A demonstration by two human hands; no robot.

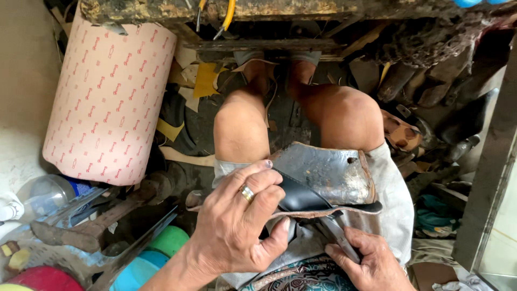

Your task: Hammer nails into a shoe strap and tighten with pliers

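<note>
Your left hand [237, 226] presses down flat on a dark leather piece [301, 196], fingers spread across it and thumb tucked under its near edge, so it is closed on the leather rather than free. Your right hand [371, 264] is curled narrow around a slim metal tool [336, 234], whose tip meets the leather's near edge. The leather lies on a worn metal plate [328, 172] that rests across your lap, toward your right knee [347, 116].

The leather looks thin, light and pliant; expect it to bend and slide on the smooth plate, so I judge it holds best pinned flat near the edge being worked, as your left hand does now. The plate looks stiff and heavy enough to sit steady, though its edges seem rough and rusty.

At the left edge of the view, a big pink roll [107, 94] stands on end, wrapped in paper with a repeating pattern of small red marks running in diagonal rows. Below it, near the lower left corner, lie a clear plastic bottle [46, 196] with a blue band, a hammer [91, 229], and green [171, 240], blue and red round lids. Yellow scraps [207, 78] lie on the floor beyond your left knee [239, 126].
</note>
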